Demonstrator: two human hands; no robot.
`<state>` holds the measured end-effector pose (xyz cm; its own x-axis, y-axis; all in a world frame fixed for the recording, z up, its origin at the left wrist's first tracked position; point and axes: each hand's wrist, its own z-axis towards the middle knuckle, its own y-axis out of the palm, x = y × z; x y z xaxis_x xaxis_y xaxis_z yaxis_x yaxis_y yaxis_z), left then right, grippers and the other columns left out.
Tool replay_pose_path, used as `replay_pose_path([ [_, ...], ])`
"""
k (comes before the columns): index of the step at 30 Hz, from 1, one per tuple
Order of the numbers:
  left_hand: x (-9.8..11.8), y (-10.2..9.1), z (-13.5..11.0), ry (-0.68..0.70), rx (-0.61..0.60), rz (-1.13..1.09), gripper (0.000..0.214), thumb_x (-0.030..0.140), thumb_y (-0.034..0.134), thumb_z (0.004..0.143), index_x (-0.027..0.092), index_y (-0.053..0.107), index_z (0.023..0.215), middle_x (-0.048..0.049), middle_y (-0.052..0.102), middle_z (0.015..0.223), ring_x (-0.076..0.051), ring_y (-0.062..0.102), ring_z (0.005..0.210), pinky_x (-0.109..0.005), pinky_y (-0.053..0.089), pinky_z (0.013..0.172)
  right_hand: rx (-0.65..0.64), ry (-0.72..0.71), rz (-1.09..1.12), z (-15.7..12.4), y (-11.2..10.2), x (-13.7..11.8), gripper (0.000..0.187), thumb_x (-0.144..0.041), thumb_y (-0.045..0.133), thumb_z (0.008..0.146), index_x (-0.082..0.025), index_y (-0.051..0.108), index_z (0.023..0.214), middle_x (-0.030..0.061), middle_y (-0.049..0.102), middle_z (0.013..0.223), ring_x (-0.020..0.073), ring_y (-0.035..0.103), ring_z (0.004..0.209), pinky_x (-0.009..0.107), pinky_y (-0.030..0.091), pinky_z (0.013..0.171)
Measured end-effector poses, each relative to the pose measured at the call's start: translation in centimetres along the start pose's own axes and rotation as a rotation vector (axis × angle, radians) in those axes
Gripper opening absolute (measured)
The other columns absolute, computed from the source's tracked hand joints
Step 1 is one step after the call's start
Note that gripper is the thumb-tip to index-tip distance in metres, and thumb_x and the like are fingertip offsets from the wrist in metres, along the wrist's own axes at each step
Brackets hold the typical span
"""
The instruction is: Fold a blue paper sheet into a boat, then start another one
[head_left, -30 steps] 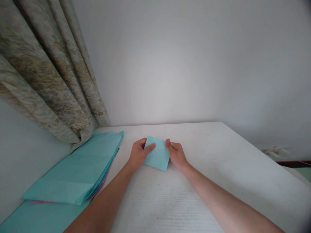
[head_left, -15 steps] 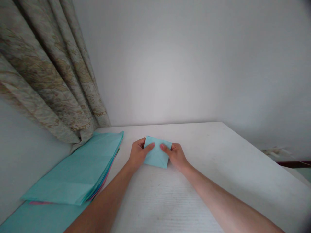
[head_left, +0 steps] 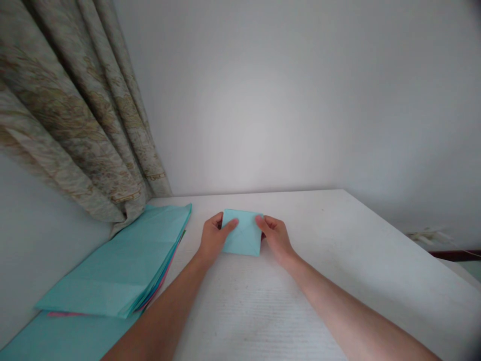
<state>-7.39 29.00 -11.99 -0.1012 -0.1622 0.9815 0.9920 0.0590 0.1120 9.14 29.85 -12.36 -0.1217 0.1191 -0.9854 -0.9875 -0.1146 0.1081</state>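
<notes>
A small folded light-blue paper square (head_left: pixel 243 234) lies on the white table (head_left: pixel 338 260), with creases showing across it. My left hand (head_left: pixel 212 239) pinches its left edge, forefinger stretched over the top of the paper. My right hand (head_left: pixel 276 236) grips the right edge with thumb and fingers closed on it. Both hands rest low on the table surface, close together, the paper between them.
A stack of large light-blue paper sheets (head_left: pixel 124 265) with a pink sheet edge showing lies at the table's left. A patterned curtain (head_left: pixel 75 110) hangs over the left side. A plain wall stands behind the table; the table's right edge runs diagonally.
The paper has turned from tilted to nearly square-on and settled flatter. My right hand has shifted from over the paper's middle back to its right edge.
</notes>
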Motion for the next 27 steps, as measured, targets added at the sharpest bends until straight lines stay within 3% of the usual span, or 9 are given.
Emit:
replay_pose_path([
  [3, -0.1, 0.0, 0.2, -0.031, 0.040, -0.110, 0.034, 0.042, 0.072, 0.064, 0.016, 0.062, 0.084, -0.0033, 0.064, 0.076, -0.016, 0.057, 0.064, -0.028, 0.047, 0.059, -0.051, 0.056, 0.051, 0.0, 0.1, -0.1, 0.037, -0.050, 0.074, 0.058, -0.018, 0.056, 0.061, -0.0011, 0.054, 0.056, 0.0119, 0.046, 0.050, 0.024, 0.035, 0.048],
  [5, -0.2, 0.1, 0.4, -0.040, 0.075, -0.179, 0.034, 0.042, 0.073, 0.063, 0.017, 0.060, 0.082, -0.0017, 0.062, 0.073, -0.014, 0.056, 0.061, -0.027, 0.047, 0.057, -0.016, 0.080, 0.061, 0.1, 0.1, -0.1, 0.034, -0.047, 0.076, 0.056, -0.017, 0.059, 0.061, 0.0003, 0.058, 0.058, 0.0127, 0.048, 0.051, 0.025, 0.037, 0.049],
  [9, -0.3, 0.1, 0.5, -0.087, 0.069, -0.240, 0.037, 0.038, 0.076, 0.059, 0.018, 0.045, 0.059, 0.0059, 0.049, 0.054, -0.009, 0.049, 0.051, -0.022, 0.045, 0.053, 0.212, 0.057, 0.108, 0.6, -0.3, 0.0, 0.029, -0.042, 0.075, 0.059, -0.016, 0.065, 0.068, 0.0029, 0.063, 0.066, 0.0137, 0.051, 0.056, 0.025, 0.039, 0.052],
  [12, -0.4, 0.2, 0.4, -0.132, 0.018, -0.264, 0.041, 0.034, 0.077, 0.058, 0.017, 0.041, 0.056, 0.0057, 0.049, 0.054, -0.009, 0.051, 0.054, -0.025, 0.048, 0.056, 0.323, 0.030, 0.209, 1.0, -0.7, 0.1, 0.032, -0.041, 0.074, 0.062, -0.018, 0.066, 0.082, 0.0037, 0.065, 0.075, 0.0148, 0.055, 0.063, 0.025, 0.042, 0.054],
  [14, -0.3, 0.2, 0.3, -0.138, 0.049, -0.296, 0.040, 0.033, 0.077, 0.059, 0.017, 0.041, 0.056, 0.0054, 0.049, 0.055, -0.009, 0.052, 0.055, -0.026, 0.049, 0.056, 0.247, 0.058, 0.273, 0.9, -0.6, 0.3, 0.036, -0.041, 0.074, 0.063, -0.019, 0.065, 0.089, 0.0036, 0.065, 0.077, 0.0155, 0.056, 0.064, 0.025, 0.044, 0.052],
  [17, -0.3, 0.3, 0.2, -0.137, 0.108, -0.345, 0.039, 0.033, 0.076, 0.060, 0.016, 0.041, 0.056, 0.0048, 0.050, 0.056, -0.009, 0.052, 0.056, -0.026, 0.050, 0.057, -0.014, 0.156, 0.238, 0.4, -0.1, 0.3, 0.034, -0.041, 0.074, 0.063, -0.015, 0.065, 0.082, 0.0048, 0.065, 0.069, 0.0157, 0.056, 0.057, 0.025, 0.043, 0.046],
  [19, -0.2, 0.4, 0.2, -0.142, 0.105, -0.361, 0.038, 0.033, 0.076, 0.060, 0.016, 0.042, 0.057, 0.0041, 0.051, 0.057, -0.009, 0.052, 0.056, -0.027, 0.051, 0.059, -0.107, 0.184, 0.177, 0.0, 0.4, 0.3, 0.033, -0.039, 0.075, 0.060, -0.013, 0.065, 0.078, 0.0056, 0.066, 0.068, 0.0154, 0.056, 0.055, 0.026, 0.044, 0.045],
  [27, -0.2, 0.6, 0.1, -0.155, 0.043, -0.340, 0.036, 0.034, 0.075, 0.062, 0.015, 0.046, 0.057, 0.0009, 0.057, 0.059, -0.012, 0.057, 0.059, -0.029, 0.054, 0.060, -0.042, 0.176, 0.119, -0.3, 0.9, 0.0, 0.035, -0.039, 0.076, 0.059, -0.013, 0.066, 0.080, 0.0067, 0.068, 0.073, 0.0153, 0.057, 0.054, 0.026, 0.046, 0.045],
])
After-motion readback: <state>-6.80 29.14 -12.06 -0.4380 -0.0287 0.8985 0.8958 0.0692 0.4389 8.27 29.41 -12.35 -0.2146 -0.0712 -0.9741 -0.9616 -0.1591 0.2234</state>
